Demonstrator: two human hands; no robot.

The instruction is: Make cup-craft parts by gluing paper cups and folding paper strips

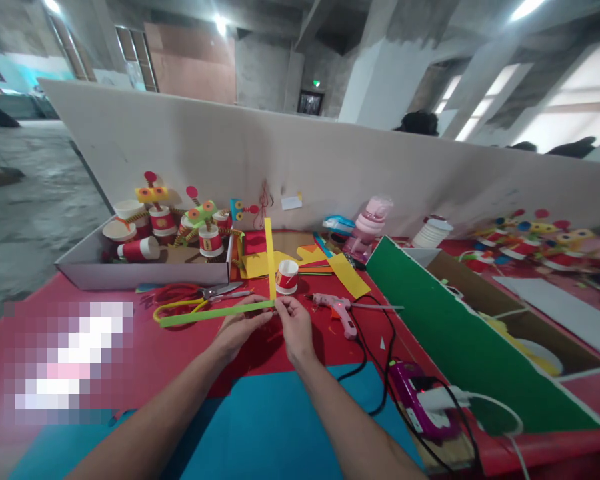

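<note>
A green paper strip (215,311) reaches left from my fingers, and a yellow paper strip (271,257) stands away from me. The two meet at a corner between my hands. My left hand (243,327) is closed on the green strip close to that corner. My right hand (294,323) pinches the corner where both strips overlap. Just beyond my fingers a small red and white paper cup (287,276) stands on the red table (180,367). To the right of my right hand lies a pink glue gun (341,310) with a glue stick in its back.
Scissors (180,308) lie at the left, before a box (145,275) of cup figures. Yellow paper (350,275) lies behind the glue gun. A green-sided box (460,347), a purple power strip (417,400) and black cables are at the right. Blue sheets (275,427) lie near me.
</note>
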